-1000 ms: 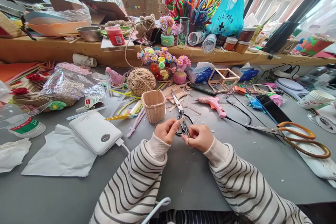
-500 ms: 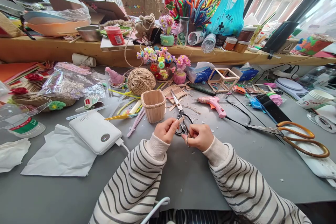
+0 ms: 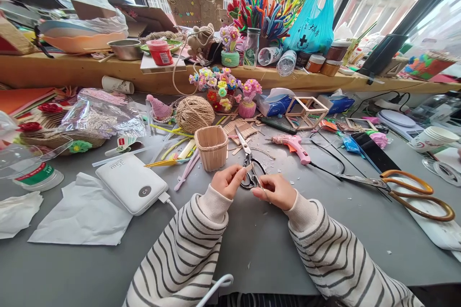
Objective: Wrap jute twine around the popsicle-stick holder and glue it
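My left hand (image 3: 226, 181) pinches a short wooden stick piece (image 3: 248, 168) between thumb and forefinger, just left of the scissor handles. My right hand (image 3: 276, 191) is close beside it, fingertips pinched on a thin sliver that is hard to make out. Black-handled scissors (image 3: 249, 160) lie on the grey table (image 3: 259, 244) right behind both hands, blades pointing away from me. A small basket of wooden sticks (image 3: 212, 147) stands just behind my left hand. Both sleeves are striped.
A white power bank (image 3: 131, 182) and white paper (image 3: 82, 213) lie to the left. A twine ball (image 3: 194, 112) sits behind the basket. A pink glue gun (image 3: 293, 144), a black phone (image 3: 374, 151) and large orange-handled scissors (image 3: 406, 188) lie to the right. A cluttered wooden shelf (image 3: 72, 69) runs along the back.
My right hand has drawn slightly right and down, away from the scissor handles, and the thin piece no longer hangs below it. My left hand keeps its stick piece.
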Motion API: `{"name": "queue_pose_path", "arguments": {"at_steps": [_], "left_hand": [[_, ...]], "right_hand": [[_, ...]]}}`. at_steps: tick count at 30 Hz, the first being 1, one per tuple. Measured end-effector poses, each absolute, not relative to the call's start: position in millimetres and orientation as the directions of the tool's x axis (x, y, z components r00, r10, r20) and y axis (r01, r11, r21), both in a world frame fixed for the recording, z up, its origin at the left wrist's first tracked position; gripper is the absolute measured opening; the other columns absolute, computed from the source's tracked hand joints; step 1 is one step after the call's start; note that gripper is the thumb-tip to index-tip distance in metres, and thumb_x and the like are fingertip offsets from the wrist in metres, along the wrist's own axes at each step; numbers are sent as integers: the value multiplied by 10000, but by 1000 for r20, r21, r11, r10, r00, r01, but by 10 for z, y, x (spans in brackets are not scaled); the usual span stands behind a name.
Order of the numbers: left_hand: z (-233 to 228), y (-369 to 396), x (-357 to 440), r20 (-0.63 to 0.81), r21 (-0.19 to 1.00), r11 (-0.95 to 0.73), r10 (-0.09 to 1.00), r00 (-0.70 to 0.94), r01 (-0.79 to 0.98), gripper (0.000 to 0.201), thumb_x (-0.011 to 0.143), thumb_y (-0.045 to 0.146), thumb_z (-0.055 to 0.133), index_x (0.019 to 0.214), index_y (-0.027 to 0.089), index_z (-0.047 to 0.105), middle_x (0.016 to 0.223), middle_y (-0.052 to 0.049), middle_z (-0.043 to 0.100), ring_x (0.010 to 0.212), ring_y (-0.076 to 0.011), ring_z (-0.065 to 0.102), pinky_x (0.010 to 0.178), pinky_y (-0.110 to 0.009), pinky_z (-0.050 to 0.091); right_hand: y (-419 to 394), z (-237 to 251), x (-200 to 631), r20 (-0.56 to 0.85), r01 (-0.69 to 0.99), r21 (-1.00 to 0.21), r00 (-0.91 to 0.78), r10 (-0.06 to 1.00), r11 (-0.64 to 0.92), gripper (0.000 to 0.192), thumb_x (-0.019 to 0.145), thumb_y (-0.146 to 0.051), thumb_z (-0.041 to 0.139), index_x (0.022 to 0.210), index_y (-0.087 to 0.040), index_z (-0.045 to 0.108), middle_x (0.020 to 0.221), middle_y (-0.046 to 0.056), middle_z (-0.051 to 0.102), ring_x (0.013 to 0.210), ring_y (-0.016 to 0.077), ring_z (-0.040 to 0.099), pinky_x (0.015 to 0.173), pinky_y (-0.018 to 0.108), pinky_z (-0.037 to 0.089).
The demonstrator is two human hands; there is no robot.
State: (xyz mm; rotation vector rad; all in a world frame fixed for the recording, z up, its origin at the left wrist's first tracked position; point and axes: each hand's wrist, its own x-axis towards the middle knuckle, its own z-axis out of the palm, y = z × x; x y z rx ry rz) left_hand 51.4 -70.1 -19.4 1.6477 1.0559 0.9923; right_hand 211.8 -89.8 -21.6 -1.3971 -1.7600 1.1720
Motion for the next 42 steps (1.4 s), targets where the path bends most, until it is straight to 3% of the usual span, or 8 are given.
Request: {"name": "queue_pose_path", "arguments": {"at_steps": [4, 14, 19, 30, 34, 37, 42], "left_hand": [[-192, -694, 500, 159, 950, -233, 935, 318, 209, 281, 799, 363, 433, 604, 173, 503, 430, 72, 311, 449, -80, 301, 467, -225, 249], [-186, -696, 511, 121, 974, -173, 944, 307, 147, 280, 796, 371, 450, 597, 177, 489, 409, 79, 290, 424, -75, 254, 439, -233, 204], [-201, -691, 521, 78, 993, -101, 944, 320, 56, 315, 774, 433, 485, 599, 170, 489, 398, 88, 273, 393, -60, 209, 414, -237, 148], [-225, -643, 535, -28, 980, 89, 948, 318, -179, 418, 703, 573, 533, 628, 167, 469, 348, 122, 241, 329, -28, 139, 369, -212, 83], [-224, -644, 535, -44, 969, 119, 946, 321, -217, 421, 683, 571, 557, 623, 164, 468, 343, 123, 241, 325, -22, 129, 364, -210, 71], [-226, -648, 540, -49, 967, 126, 945, 322, -222, 427, 680, 578, 557, 618, 166, 463, 342, 122, 243, 325, -20, 128, 366, -214, 68], [-225, -653, 549, -45, 974, 111, 950, 307, -200, 468, 663, 624, 548, 629, 164, 471, 355, 123, 228, 335, -24, 139, 377, -219, 72]], "right_hand": [[-893, -259, 2111, -122, 373, -928, -303, 945, 0, 461, 632, -579, 530, 436, -173, 432, 416, -23, 448, 420, 62, 354, 422, 206, 266], [-915, -309, 2033, -124, 364, -930, -201, 972, -44, 378, 590, -432, 578, 446, -203, 315, 383, -47, 416, 392, 46, 290, 385, 198, 211], [-914, -289, 2042, -94, 399, -917, -188, 978, -11, 359, 586, -374, 582, 440, -204, 302, 351, -77, 325, 390, 44, 269, 398, 201, 212], [-940, -181, 2112, -96, 502, -861, -324, 941, 85, 489, 533, -634, 633, 525, -174, 464, 435, -72, 347, 435, 57, 293, 425, 209, 224], [-885, -210, 2296, -61, 554, -832, -154, 986, 35, 488, 602, -630, 592, 489, -182, 434, 403, -69, 348, 411, 55, 283, 413, 213, 229], [-784, -252, 2463, 56, 719, -694, 35, 998, 14, 411, 589, -558, 653, 494, -184, 512, 382, -55, 408, 391, 71, 341, 405, 222, 247], [-662, -282, 2603, 57, 776, -631, 73, 996, -21, 211, 574, -355, 722, 568, -197, 583, 388, -34, 517, 348, 114, 446, 379, 252, 306]]}}
